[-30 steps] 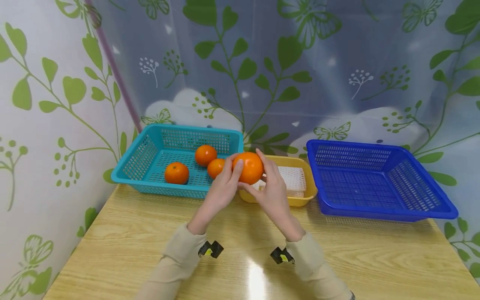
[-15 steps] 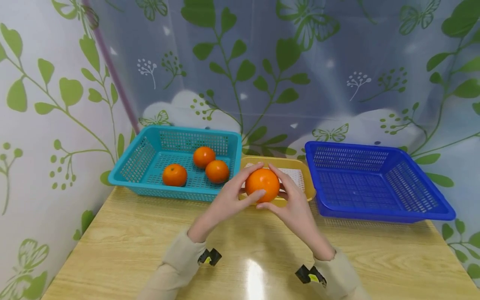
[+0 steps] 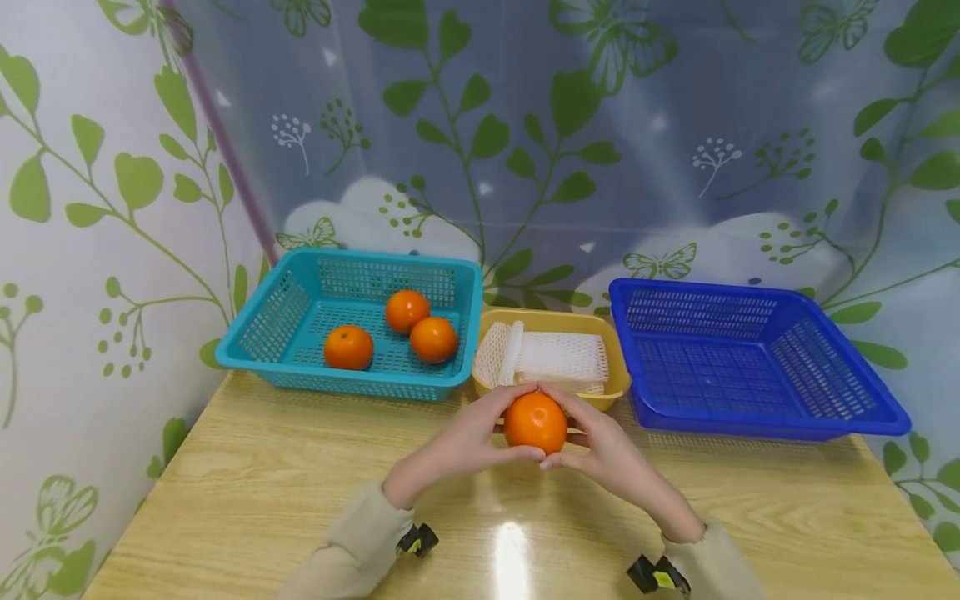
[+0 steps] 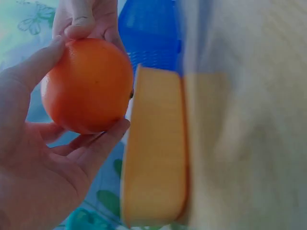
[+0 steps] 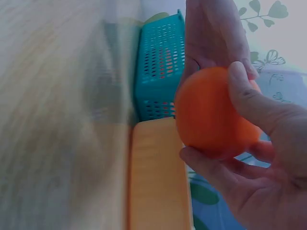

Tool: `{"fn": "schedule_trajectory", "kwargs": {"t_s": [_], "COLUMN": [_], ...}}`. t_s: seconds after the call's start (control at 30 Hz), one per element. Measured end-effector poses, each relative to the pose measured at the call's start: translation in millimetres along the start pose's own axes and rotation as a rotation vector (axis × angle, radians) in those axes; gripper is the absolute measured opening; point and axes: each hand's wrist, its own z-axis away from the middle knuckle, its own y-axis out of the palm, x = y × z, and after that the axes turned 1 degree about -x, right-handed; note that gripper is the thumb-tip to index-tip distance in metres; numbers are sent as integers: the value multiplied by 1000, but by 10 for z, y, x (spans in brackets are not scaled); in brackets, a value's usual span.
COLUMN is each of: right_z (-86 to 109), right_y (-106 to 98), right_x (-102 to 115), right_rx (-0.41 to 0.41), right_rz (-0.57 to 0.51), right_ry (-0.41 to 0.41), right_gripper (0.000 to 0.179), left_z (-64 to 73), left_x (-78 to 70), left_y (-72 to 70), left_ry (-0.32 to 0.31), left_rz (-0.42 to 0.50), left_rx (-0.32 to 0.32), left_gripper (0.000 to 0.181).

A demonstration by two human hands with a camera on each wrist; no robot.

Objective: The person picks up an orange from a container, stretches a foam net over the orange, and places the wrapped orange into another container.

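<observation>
A glossy orange (image 3: 536, 423) is held between my two hands in front of the yellow basket, above the wooden table. My left hand (image 3: 463, 439) grips its left side, thumb low and fingers over the far side. From the right, my right hand (image 3: 613, 457) curls round the same fruit, and the two thumb tips come together under its near face. Both wrist views show the orange (image 4: 88, 86) cupped by thumbs and fingers, raised off the table. Three more oranges lie in the teal basket, one at the left (image 3: 348, 347) and two close together at the right (image 3: 433, 340).
The teal basket (image 3: 348, 381) stands at the back left. Beside it, the yellow basket (image 3: 547, 318) holds white foam net sleeves (image 3: 562, 357). A deep blue basket (image 3: 757, 427) sits at the right. A patterned curtain (image 3: 517, 208) hangs right behind them.
Both hands have brought the orange from the right edge of the teal basket toward me and slightly right, lower in view. The foam sleeves in the yellow basket are now uncovered.
</observation>
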Motion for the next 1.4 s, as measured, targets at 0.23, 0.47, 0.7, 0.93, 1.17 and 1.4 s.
{"fn": "schedule_trajectory", "kwargs": {"t_s": [0.23, 0.47, 0.7, 0.93, 1.17, 1.4], "right_z": [77, 119, 136, 169, 124, -115], "right_y": [135, 228, 254, 234, 134, -163], "right_x": [-166, -214, -224, -224, -191, -45], "right_rx": [42, 40, 50, 83, 138, -5], "right_rz": [27, 82, 125, 74, 40, 258], "right_ry": [-5, 27, 16, 64, 69, 17], "right_gripper": [85, 86, 84, 80, 79, 60], "left_z": [74, 107, 110, 106, 97, 87], "left_x": [120, 209, 247, 241, 237, 234], "left_y": [124, 213, 241, 223, 208, 211], "left_ry": [-60, -101, -108, -116, -103, -113], "left_rz": [-41, -105, -132, -94, -108, -115], "left_rx": [23, 36, 57, 68, 73, 80], "left_gripper": [80, 83, 82, 77, 77, 77]}}
